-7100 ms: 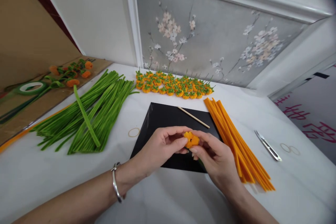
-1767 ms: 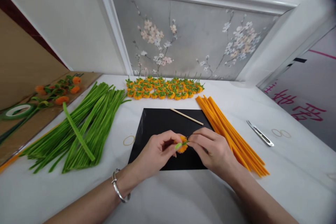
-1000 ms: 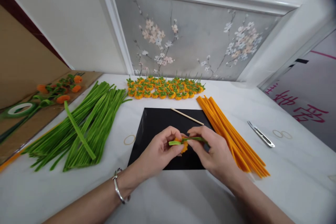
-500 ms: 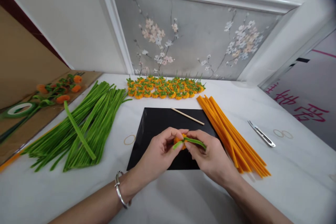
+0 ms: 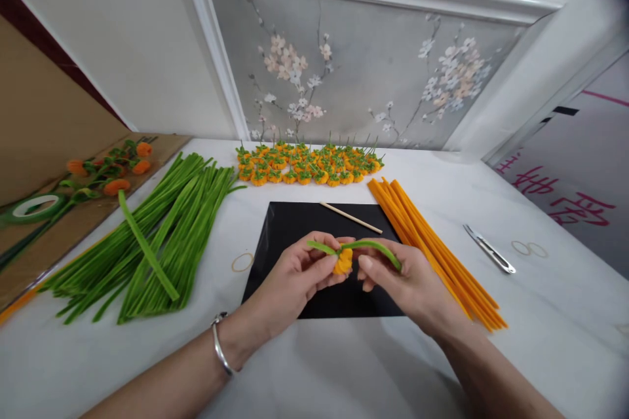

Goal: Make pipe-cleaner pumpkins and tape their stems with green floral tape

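Observation:
A small orange pumpkin (image 5: 343, 262) made of fuzzy pipe cleaner is pinched between the thumb and fingers of my left hand (image 5: 302, 272), above a black mat (image 5: 289, 222). A green pipe cleaner (image 5: 371, 244) is joined at its top; a short end points left, and a longer end arches right. My right hand (image 5: 398, 275) is just right of the pumpkin, fingers curled, with the long green end lying between thumb and index finger. Part of the right fingers is hidden behind the thumb.
Green pipe cleaners (image 5: 171, 249) lie in a heap on the left, orange pipe cleaners (image 5: 437, 252) on the right. Several finished pumpkins (image 5: 304, 167) stand at the back. A thin stick (image 5: 351, 217) rests on the mat. Thread snips (image 5: 489, 249) and rubber bands (image 5: 529, 249) lie farther right.
The pumpkin has turned in my left hand and shows its side. My right hand has drawn off it slightly to the right, and the green ends now stand higher.

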The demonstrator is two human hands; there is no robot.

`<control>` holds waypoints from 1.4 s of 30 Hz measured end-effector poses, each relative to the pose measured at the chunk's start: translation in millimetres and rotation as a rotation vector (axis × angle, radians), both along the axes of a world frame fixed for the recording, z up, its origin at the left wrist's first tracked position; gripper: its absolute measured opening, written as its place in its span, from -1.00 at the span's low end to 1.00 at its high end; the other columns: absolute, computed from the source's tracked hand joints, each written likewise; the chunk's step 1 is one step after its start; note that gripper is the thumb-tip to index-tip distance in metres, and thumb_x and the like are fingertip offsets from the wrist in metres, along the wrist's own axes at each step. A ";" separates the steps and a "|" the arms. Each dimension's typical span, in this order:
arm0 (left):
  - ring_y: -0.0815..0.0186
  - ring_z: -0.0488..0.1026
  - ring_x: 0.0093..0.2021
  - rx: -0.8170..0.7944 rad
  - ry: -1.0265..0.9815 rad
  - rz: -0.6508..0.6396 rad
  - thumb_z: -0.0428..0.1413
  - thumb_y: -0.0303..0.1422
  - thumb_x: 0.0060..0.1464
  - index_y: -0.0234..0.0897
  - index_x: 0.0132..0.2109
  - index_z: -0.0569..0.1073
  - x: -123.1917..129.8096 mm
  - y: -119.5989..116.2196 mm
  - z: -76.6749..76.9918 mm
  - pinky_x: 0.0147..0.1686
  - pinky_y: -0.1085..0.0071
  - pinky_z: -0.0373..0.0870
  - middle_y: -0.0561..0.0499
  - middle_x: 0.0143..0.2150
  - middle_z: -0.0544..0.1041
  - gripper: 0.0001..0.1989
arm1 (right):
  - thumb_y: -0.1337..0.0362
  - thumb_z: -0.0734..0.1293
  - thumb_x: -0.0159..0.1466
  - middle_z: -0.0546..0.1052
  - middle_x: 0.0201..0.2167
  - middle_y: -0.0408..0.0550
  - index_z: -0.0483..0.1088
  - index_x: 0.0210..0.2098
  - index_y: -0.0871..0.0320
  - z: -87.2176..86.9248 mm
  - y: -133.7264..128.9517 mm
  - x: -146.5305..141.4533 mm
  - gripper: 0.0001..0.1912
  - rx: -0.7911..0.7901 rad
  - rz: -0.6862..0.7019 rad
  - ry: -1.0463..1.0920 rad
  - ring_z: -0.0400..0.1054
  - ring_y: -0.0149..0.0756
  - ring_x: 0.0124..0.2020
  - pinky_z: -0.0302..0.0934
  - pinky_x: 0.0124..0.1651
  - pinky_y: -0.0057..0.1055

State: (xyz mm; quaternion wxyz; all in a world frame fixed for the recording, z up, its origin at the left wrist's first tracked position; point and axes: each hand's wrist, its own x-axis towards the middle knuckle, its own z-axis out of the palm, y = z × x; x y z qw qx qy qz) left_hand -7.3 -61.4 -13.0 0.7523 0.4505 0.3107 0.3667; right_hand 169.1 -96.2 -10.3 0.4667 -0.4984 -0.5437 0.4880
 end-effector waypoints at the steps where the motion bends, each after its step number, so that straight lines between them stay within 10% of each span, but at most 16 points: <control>1: 0.48 0.47 -0.30 -0.062 -0.041 0.014 0.18 -0.42 0.08 -0.27 -0.21 0.42 -1.1 0.6 0.0 -0.20 0.53 0.44 0.05 -0.13 0.47 -0.89 | 0.15 0.33 0.20 0.50 -0.45 -0.09 0.46 -0.20 0.20 1.0 0.2 1.9 -0.73 0.015 -0.021 0.003 0.33 -0.44 -0.54 0.37 -0.46 -0.45; 10: 0.50 0.44 -0.29 -0.131 -0.077 -0.010 0.18 -0.40 0.09 -0.25 -0.14 0.43 -4.8 3.8 2.7 -0.23 0.59 0.41 0.06 -0.21 0.45 -0.83 | 0.20 0.36 0.20 0.50 -0.26 -0.03 0.41 -0.14 0.15 2.1 -3.2 5.9 -0.74 0.114 -0.018 -0.042 0.34 -0.41 -0.42 0.31 -0.40 -0.47; 16: 0.37 0.40 -0.08 0.440 0.311 -0.004 0.10 -0.48 0.12 -0.26 -0.19 0.42 -6.4 8.7 -6.3 -0.09 0.49 0.34 -0.01 -0.05 0.43 -0.90 | 0.21 0.30 0.26 0.50 -0.14 -0.03 0.35 0.03 0.07 1.7 -0.5 22.2 -0.65 0.293 -0.093 -0.254 0.42 -0.30 -0.22 0.33 -0.15 -0.36; 25: 0.37 0.42 -0.05 0.850 0.520 -0.040 -0.01 -0.58 0.16 -0.24 -0.18 0.41 -11.2 10.4 -16.1 -0.05 0.45 0.33 0.00 -0.07 0.47 -0.82 | 0.37 0.30 0.25 0.55 -0.35 -0.10 0.50 -0.35 0.11 -5.5 -2.3 12.3 -0.87 0.507 -0.014 -0.660 0.38 -0.30 -0.30 0.22 -0.19 -0.34; 34: 0.35 0.42 0.08 0.808 0.564 -0.088 0.01 -0.52 0.19 -0.22 -0.15 0.43 -11.6 5.9 -13.9 -0.06 0.51 0.34 0.04 -0.14 0.54 -0.84 | 0.24 0.32 0.21 0.42 -0.50 -0.14 0.46 -0.39 0.15 -9.2 -5.6 1.0 -0.88 0.069 0.016 -0.325 0.22 -0.42 -0.51 0.14 -0.47 -0.48; 42: 0.40 0.48 -0.35 0.740 0.627 -0.051 0.05 -0.37 0.19 -0.24 -0.20 0.40 -6.0 -0.3 -10.9 -0.41 0.52 0.33 0.09 -0.27 0.55 -0.93 | 0.20 0.38 0.16 0.42 -0.48 -0.13 0.45 -0.42 0.19 -8.9 -8.5 -11.0 -0.84 0.050 -0.082 -0.112 0.24 -0.47 -0.55 0.18 -0.52 -0.52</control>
